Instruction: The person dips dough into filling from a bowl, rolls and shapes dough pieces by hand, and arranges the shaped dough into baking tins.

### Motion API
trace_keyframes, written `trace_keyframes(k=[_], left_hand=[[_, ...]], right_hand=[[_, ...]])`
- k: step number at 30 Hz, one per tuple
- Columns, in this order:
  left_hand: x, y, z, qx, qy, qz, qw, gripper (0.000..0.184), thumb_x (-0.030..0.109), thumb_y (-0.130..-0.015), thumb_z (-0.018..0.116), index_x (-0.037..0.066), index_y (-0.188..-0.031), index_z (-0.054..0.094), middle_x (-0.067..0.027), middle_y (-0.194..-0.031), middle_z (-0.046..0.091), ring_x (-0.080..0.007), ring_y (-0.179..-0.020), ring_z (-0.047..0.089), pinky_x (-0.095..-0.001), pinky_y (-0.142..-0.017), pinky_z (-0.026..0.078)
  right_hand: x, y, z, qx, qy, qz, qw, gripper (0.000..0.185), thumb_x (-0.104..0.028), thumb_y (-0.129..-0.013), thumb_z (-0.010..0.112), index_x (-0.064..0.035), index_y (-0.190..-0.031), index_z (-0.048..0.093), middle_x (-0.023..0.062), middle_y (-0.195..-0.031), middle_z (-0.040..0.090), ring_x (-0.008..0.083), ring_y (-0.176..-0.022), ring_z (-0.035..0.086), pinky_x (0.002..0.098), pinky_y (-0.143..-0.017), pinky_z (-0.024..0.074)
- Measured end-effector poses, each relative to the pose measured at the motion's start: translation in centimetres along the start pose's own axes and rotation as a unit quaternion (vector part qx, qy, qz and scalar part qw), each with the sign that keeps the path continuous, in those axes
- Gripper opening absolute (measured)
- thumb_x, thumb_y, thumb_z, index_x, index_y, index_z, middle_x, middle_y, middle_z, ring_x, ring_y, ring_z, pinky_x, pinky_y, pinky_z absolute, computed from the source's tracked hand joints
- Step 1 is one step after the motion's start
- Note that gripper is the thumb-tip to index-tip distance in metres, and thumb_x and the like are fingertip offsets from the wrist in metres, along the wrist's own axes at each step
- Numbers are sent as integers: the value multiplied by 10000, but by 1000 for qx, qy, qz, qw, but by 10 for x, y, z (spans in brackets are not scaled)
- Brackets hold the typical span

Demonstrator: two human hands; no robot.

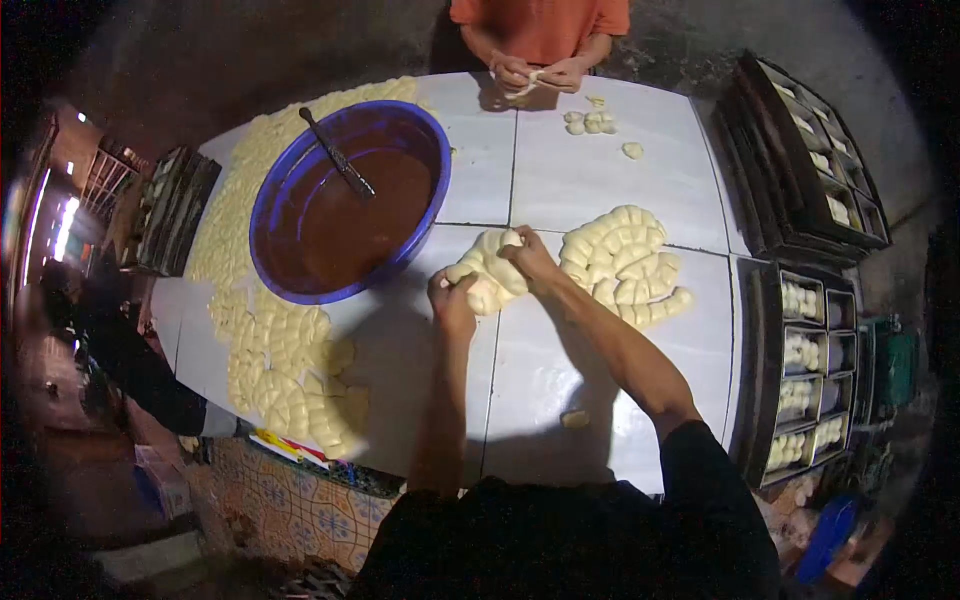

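Both my hands grip a lumpy length of pale dough (487,264) over the middle of the white tiled table. My left hand (452,298) is closed on its lower left end, thumb on top. At the upper right end, my right hand (530,256) is curled round the dough, with part of the fingers hidden. Just right of my right hand lies a pile of segmented dough rolls (618,262). To the left stands a blue basin (262,262) of brown filling, with a dark-handled utensil (340,155) resting in it.
Flattened dough pieces (275,345) cover the table's left side. Baking tins (800,370) holding dough stand along the right edge, with more stacked tins (815,150) behind. Across the table, a person in an orange shirt (540,30) handles a strip of dough. One small dough piece (575,419) lies near me.
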State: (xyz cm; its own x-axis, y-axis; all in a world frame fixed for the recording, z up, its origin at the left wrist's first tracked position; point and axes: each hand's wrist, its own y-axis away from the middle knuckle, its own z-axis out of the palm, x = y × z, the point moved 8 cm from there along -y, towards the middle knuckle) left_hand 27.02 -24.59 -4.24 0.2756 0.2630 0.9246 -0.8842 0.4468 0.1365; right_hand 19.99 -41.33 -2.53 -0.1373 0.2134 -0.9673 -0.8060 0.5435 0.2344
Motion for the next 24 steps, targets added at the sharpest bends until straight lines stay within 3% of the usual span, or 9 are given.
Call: trace_keyframes(k=[1, 5, 10, 13, 14, 16, 18, 21, 24], left_hand=[[-2, 11, 4, 29, 98, -94, 990, 359, -14, -743, 664, 29, -1068, 518, -106, -1047, 553, -196, -923, 566, -306, -807, 487], [58, 86, -12, -45, 180, -31, 982, 380, -2, -766, 626, 34, -1126, 511, -99, -1086, 529, -196, -981, 552, -317, -845, 498], [121, 188, -70, 18, -230, -4, 973, 479, 145, -796, 650, 55, -1241, 499, -137, -1137, 543, -274, -1054, 543, -390, -896, 477], [89, 218, -110, 63, -638, 129, 757, 494, 184, -808, 645, 51, -1262, 502, -189, -1182, 544, -349, -1096, 535, -430, -921, 454], [91, 229, -104, 97, -725, 196, 653, 490, 185, -811, 641, 40, -1259, 507, -206, -1194, 544, -374, -1125, 524, -449, -944, 436], [77, 237, -86, 147, -719, 213, 645, 486, 182, -799, 647, 29, -1243, 519, -200, -1196, 550, -379, -1164, 500, -469, -978, 403], [79, 232, -33, -33, -465, 223, 856, 507, 170, -798, 641, 9, -1258, 501, -220, -1290, 494, -378, -1261, 419, -493, -1059, 306], [46, 239, 56, -321, -584, 242, 705, 632, 260, -891, 566, 37, -1427, 317, -176, -1469, 329, -326, -1387, 263, -511, -1129, 183], [3, 236, 60, -321, -670, 255, 618, 645, 398, -916, 503, 43, -1426, 329, -131, -1512, 271, -294, -1411, 214, -595, -1109, 142]], right_hand=[[-13, 16, 8, -10, -41, 8, 999, 405, -70, -735, 640, 11, -1091, 464, 126, -923, 555, 189, -814, 586, 297, -669, 509], [-39, 99, 34, -97, -266, 66, 957, 411, 20, -738, 615, -28, -1105, 435, 102, -1010, 525, 180, -886, 580, 282, -709, 527], [-4, 176, 35, -141, -77, 1, 987, 456, 1, -767, 639, -19, -1179, 443, 132, -1101, 543, 225, -985, 583, 345, -844, 513], [30, 201, 12, -72, 217, -26, 973, 550, -53, -794, 663, 27, -1304, 473, 228, -1217, 587, 295, -1115, 592, 366, -904, 499], [21, 212, 9, -37, 189, -76, 978, 552, -40, -785, 652, 30, -1301, 470, 254, -1161, 605, 302, -1055, 626, 351, -875, 511], [1, 228, -1, 5, 284, -157, 946, 502, -47, -786, 660, 44, -1258, 513, 244, -1056, 650, 283, -931, 669, 337, -794, 526], [10, 232, -12, 10, 281, 3, 960, 429, -60, -803, 662, 62, -1201, 560, 219, -982, 677, 248, -805, 670, 334, -717, 526], [15, 235, -39, 15, 221, -32, 975, 353, -77, -806, 671, 46, -1133, 620, 158, -866, 688, 134, -701, 627, 310, -633, 518], [-18, 260, -103, 186, 327, 5, 927, 285, -128, -847, 658, 36, -1081, 651, 109, -839, 686, 153, -668, 621, 304, -614, 520]])
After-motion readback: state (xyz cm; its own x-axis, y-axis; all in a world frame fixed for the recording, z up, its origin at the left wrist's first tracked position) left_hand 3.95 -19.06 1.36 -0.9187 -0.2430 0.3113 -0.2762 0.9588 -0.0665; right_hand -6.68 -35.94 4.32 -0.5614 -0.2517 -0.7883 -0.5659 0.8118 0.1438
